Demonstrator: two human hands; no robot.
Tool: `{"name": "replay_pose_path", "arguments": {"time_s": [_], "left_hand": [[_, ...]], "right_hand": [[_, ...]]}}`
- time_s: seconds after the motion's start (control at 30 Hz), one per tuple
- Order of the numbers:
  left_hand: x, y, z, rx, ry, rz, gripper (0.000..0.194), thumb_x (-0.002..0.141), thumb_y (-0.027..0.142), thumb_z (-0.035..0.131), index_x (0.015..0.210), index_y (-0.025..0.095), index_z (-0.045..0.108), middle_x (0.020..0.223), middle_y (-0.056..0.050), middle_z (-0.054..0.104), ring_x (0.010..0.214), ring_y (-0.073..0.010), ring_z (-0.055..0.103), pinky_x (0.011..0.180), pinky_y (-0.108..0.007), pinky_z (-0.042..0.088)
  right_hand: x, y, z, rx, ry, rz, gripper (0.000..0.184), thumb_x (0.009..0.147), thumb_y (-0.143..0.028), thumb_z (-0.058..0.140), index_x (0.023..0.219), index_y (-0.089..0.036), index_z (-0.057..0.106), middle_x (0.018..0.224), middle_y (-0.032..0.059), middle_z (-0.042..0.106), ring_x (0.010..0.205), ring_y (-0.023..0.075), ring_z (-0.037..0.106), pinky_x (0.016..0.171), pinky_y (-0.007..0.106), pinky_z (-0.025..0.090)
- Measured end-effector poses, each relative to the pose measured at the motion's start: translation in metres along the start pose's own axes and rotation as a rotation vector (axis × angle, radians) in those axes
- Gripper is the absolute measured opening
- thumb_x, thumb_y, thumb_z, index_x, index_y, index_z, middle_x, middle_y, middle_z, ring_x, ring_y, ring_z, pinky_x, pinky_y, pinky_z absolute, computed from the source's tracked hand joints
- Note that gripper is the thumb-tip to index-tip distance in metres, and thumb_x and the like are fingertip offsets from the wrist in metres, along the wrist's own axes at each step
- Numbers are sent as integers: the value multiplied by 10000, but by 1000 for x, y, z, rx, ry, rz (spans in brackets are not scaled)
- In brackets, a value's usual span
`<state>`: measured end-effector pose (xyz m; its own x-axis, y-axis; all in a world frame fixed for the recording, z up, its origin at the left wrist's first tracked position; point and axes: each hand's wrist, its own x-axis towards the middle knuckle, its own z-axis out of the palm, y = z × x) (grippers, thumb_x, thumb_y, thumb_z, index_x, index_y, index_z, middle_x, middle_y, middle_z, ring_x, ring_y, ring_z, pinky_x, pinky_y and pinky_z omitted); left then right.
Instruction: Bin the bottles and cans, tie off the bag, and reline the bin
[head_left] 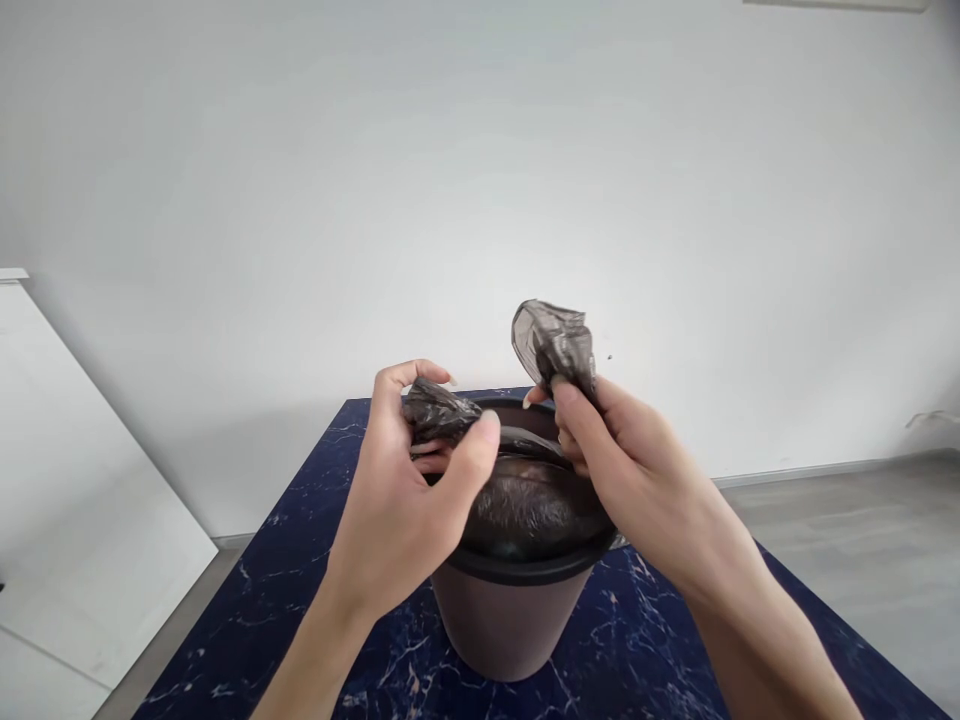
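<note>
A dark, see-through plastic bin bag bulges inside a brown bin with a black rim. My left hand is curled round one gathered end of the bag at the bin's left side, the thumb over the film. On the right, my right hand pinches another gathered end between thumb and fingers, and a crumpled tuft of film stands up above it. Between the two hands a strip of the bag stretches across the bin's mouth. What lies inside the bag is hidden.
The bin stands on a dark blue marble-patterned table. Behind it rises a pale wall. At the left is a white cabinet, and grey floor shows beyond the table's right edge.
</note>
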<state>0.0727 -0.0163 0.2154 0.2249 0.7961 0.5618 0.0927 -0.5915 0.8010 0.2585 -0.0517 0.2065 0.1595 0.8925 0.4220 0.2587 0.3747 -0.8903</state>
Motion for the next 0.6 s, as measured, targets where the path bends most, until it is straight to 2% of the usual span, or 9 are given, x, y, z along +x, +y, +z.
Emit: {"name": "replay_pose_path", "arguments": {"time_s": [0.1,0.2,0.3,0.4,0.5,0.6], "left_hand": [[0,4,-8,68,-161,-5,258,992,422,722,1198,300,626,908,-7,697,768,-194,711,602,-250,559],[0,11,-14,96,-273,-34,258,1070,472,603,1227,283,685,1136,-52,748,1049,-251,737,786,-278,623],[-3,18,-17,146,-292,-27,296,1137,447,469,1246,283,690,1276,-44,723,1214,-244,683,970,-295,600],[-10,23,-18,246,-314,34,274,1156,352,402,1212,290,663,1171,-22,706,1049,-190,683,900,-284,591],[-17,28,-18,393,-298,188,227,1116,213,405,1070,267,621,1018,-17,654,885,-167,635,770,-280,562],[-23,33,-17,517,-244,350,224,1051,118,426,1024,265,592,1146,-47,629,1023,-192,631,836,-298,578]], "right_hand": [[-3,-4,2,-1,-10,3,293,1018,-522,628,1137,-254,615,987,63,707,918,222,719,737,312,610],[-9,-10,0,5,-155,30,458,897,-407,774,1292,-279,582,1137,77,738,1054,268,747,821,369,659],[-16,-14,1,-134,-232,55,665,770,-450,898,1340,-310,585,1193,74,725,1042,294,753,777,411,681],[-23,-15,10,-285,-174,-27,765,726,-537,913,1381,-331,577,1222,84,680,1026,307,744,738,437,683],[-28,-16,24,-402,-120,-79,808,747,-484,874,1454,-297,532,1167,102,647,917,292,734,658,421,664],[-32,-16,35,-489,-100,-139,779,826,-412,782,1522,-250,472,1113,116,639,785,252,698,604,401,634]]}}
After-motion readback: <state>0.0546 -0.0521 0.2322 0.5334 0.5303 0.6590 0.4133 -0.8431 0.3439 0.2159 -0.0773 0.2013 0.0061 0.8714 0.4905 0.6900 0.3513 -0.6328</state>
